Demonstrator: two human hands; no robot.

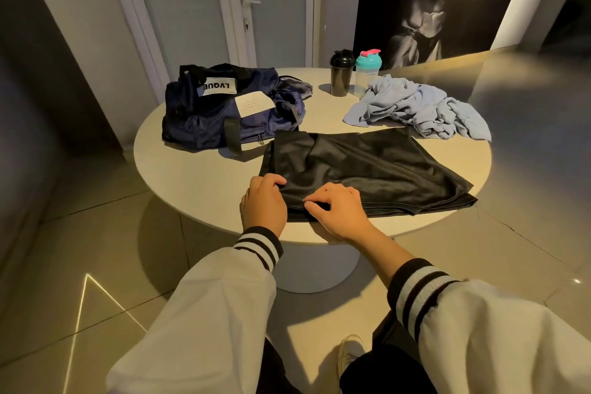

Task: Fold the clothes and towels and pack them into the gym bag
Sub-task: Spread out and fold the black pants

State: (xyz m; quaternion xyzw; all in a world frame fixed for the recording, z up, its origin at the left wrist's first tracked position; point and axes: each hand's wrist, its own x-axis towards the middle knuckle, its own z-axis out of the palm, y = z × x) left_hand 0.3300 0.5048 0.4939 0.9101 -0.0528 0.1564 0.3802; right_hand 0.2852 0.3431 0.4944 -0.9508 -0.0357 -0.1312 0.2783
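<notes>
A black shiny garment [367, 166] lies spread across the near half of the round white table [192, 182]. My left hand [263, 205] grips its near left corner, fingers curled over the edge. My right hand [335, 206] pinches the hem close beside the left hand. A navy gym bag [220, 115] with black handles sits at the table's far left, its top partly open. A crumpled light blue towel [415, 105] lies at the far right.
Two shaker bottles stand at the back of the table: a black one [341, 73] and a clear one with a teal lid [367, 70]. Behind are white doors [198, 9] and a dark wall poster. Tiled floor surrounds the table's pedestal.
</notes>
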